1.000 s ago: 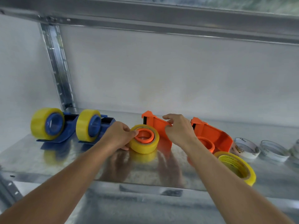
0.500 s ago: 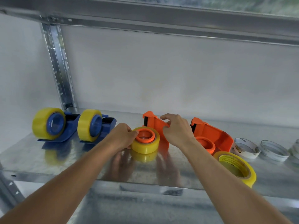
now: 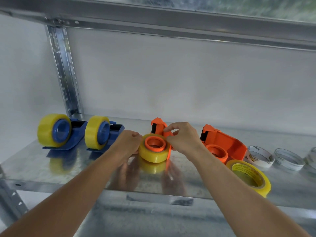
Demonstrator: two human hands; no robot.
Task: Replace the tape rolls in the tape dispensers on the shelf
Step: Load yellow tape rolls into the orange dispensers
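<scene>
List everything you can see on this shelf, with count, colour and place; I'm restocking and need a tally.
blue dispensers: 2, blue with yellow rolls mounted, left end of the shelf, side by side
orange dispenser with roll: 1, orange, yellow roll on its hub, centre, between the hands
orange dispenser without roll: 1, orange, bare hub, right of centre
loose yellow roll: 1, yellow, lying flat near the front edge, right
used cores: 2 clear to see, white, far right in a row; a third thing at the frame edge is cut off
shelf: 1, shiny metal, upright post at back left
left hand: 1, grip on the centre roll's left side
right hand: 1, fingers pinching at the centre dispenser by the roll
</scene>
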